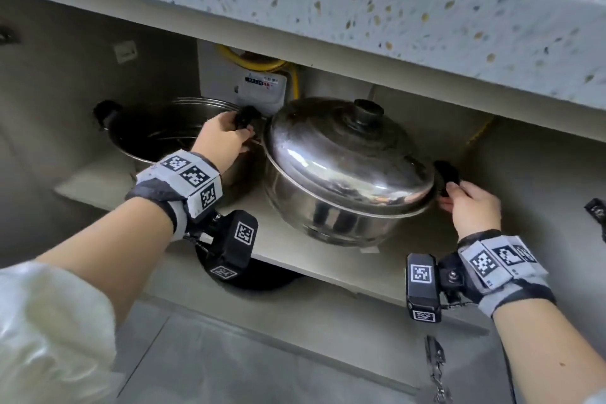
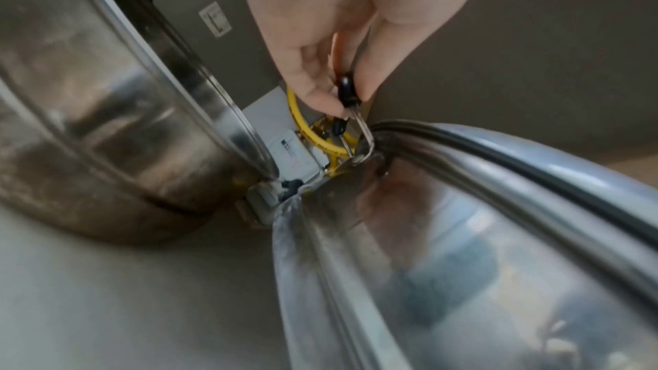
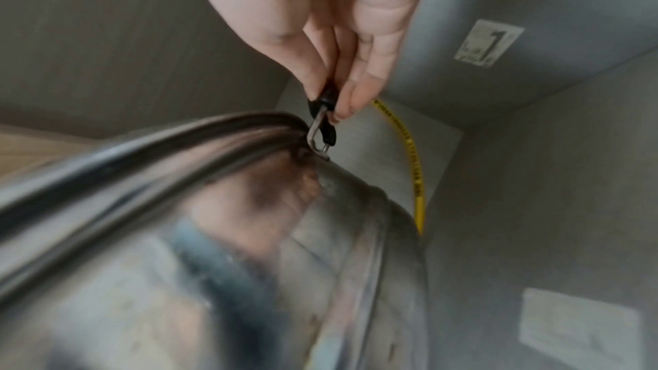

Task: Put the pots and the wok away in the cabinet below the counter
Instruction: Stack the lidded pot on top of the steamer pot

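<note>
A steel pot with a domed lid (image 1: 344, 170) sits on the cabinet shelf (image 1: 288, 246) below the counter. My left hand (image 1: 226, 138) grips its black left handle (image 1: 246, 118); in the left wrist view my fingers (image 2: 320, 72) pinch that handle (image 2: 345, 89) above the pot wall (image 2: 463, 235). My right hand (image 1: 469, 207) holds the right handle (image 1: 446, 174), pinched between my fingers (image 3: 359, 86) in the right wrist view, handle (image 3: 326, 100) over the pot (image 3: 249, 235). A second, open steel pot (image 1: 164, 131) stands to the left, almost touching (image 2: 107, 123).
The speckled counter edge (image 1: 393, 26) overhangs the cabinet. A gas meter (image 1: 262, 88) and yellow hose (image 1: 255, 62) sit at the back wall, hose also behind the pot (image 3: 413, 156). A dark round pan (image 1: 259, 279) lies below the shelf. Cabinet side walls close in on both sides.
</note>
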### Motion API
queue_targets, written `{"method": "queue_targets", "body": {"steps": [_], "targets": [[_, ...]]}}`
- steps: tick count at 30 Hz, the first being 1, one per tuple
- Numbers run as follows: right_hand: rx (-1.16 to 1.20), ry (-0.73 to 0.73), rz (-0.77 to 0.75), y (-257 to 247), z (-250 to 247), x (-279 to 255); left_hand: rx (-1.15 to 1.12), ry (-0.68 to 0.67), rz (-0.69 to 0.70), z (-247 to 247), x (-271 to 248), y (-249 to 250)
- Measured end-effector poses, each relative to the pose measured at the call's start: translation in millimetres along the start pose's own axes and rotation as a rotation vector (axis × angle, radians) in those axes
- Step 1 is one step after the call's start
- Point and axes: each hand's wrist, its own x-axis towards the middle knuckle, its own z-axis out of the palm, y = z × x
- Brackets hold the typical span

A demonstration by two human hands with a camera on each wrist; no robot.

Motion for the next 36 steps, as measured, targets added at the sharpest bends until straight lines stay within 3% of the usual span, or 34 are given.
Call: {"method": "queue_targets", "body": {"steps": [5,14,21,28,36], "targets": [[0.022,-0.050,-0.070,-40,24,-7,-0.033,0.069,0.083,-41,6,22],[0.125,-0.111,-0.187,-89,117,-5,0.034,0.202,0.213,-137,39,37],[0.058,-0.220,-0.144,-117,198,-7,0.101,0.265,0.194,-199,71,19],[0.075,-0.205,-0.114,-121,250,-5,0.111,0.280,0.150,-226,106,-4],[0.091,-0.167,-0.032,-108,273,-3,0.047,0.205,0.077,-228,134,-33]]}}
